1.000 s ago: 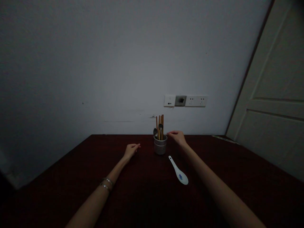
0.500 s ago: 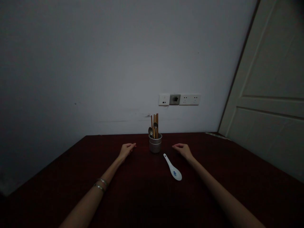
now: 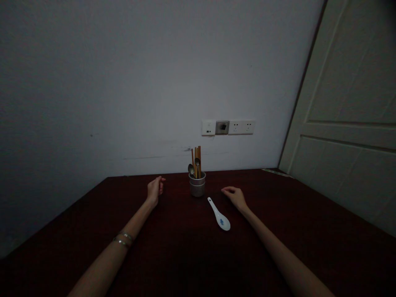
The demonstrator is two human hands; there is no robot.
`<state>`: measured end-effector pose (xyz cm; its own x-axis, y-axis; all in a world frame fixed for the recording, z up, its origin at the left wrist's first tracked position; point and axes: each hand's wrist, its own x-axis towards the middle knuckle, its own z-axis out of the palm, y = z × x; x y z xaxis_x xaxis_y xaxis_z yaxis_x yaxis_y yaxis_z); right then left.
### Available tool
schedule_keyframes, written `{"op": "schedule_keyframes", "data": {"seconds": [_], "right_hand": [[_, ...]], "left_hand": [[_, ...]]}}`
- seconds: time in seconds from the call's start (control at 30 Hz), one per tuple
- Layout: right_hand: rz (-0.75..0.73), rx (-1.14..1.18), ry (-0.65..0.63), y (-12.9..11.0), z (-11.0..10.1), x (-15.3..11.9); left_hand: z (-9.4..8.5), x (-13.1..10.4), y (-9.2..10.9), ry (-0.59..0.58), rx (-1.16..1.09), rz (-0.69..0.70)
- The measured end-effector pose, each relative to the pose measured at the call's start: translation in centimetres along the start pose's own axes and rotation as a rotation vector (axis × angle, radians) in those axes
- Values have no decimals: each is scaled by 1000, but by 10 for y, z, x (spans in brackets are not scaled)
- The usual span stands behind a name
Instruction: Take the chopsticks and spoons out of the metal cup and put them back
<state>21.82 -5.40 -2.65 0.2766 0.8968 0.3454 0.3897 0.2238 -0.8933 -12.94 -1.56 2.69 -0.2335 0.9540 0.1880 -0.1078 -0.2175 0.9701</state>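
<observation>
My left hand rests on the dark red table left of a metal cup, its fingers curled into a fist with nothing visible in it. To the cup's right lies my right hand, empty, its fingers loosely stretched towards the cup. Between that hand and the cup is a white soup spoon with a blue mark in its bowl, its handle pointing to the cup. Several wooden chopsticks and two metal spoons stand in the cup. Neither hand touches any of these.
The table meets a pale wall behind the cup. Sockets and a switch are set in that wall. A panelled door stands at the right. A light strip lies along the table's back right edge.
My left hand has drawn left, away from the cup, and its fingers have curled into a fist. My right hand has hardly moved. The whole view has shifted slightly; cup and soup spoon stay put.
</observation>
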Motion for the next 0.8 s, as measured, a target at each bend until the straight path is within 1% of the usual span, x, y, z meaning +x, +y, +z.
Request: {"op": "schedule_keyframes", "data": {"seconds": [0.03,0.1,0.17,0.2,0.27,0.3,0.33,0.37,0.4,0.43,0.47,0.5,0.53,0.6,0.67,0.73,0.8], "right_hand": [[2,2,0,0,0,0],[-8,7,-3,0,-1,-1],[-9,8,-3,-2,-1,-1],[-6,9,-2,-2,0,-2],[-7,9,2,-3,0,-2],[-12,7,2,-3,0,-2],[-18,3,1,-3,1,-2],[-23,-2,-1,-3,1,-1],[-25,-7,-4,-3,1,-1],[-24,-12,-7,-2,1,-1],[-23,-15,-10,-2,1,-1],[-21,-18,-13,-2,1,0],[-21,-20,-16,-1,0,0],[-23,-22,-20,-1,0,0],[-26,-22,-27,-1,0,0],[-34,-22,-33,-1,0,0],[-45,-23,-38,-1,1,1]], "left_hand": [[2,0,9,24,-55,27],[8,-5,29,11,-119,70],[18,-16,52,-39,-135,110],[24,-24,64,-85,-132,135],[39,-46,87,-229,-79,180],[47,-58,95,-310,1,195],[55,-70,102,-420,115,198],[63,-81,105,-554,246,164],[71,-91,104,-690,362,127],[79,-99,100,-799,462,101],[87,-104,92,-892,537,99],[94,-108,81,-930,595,123],[99,-109,69,-917,642,153],[108,-108,43,-800,710,205],[114,-103,20,-708,776,197],[116,-98,5,-656,819,172],[118,-94,-4,-646,831,132]]}}
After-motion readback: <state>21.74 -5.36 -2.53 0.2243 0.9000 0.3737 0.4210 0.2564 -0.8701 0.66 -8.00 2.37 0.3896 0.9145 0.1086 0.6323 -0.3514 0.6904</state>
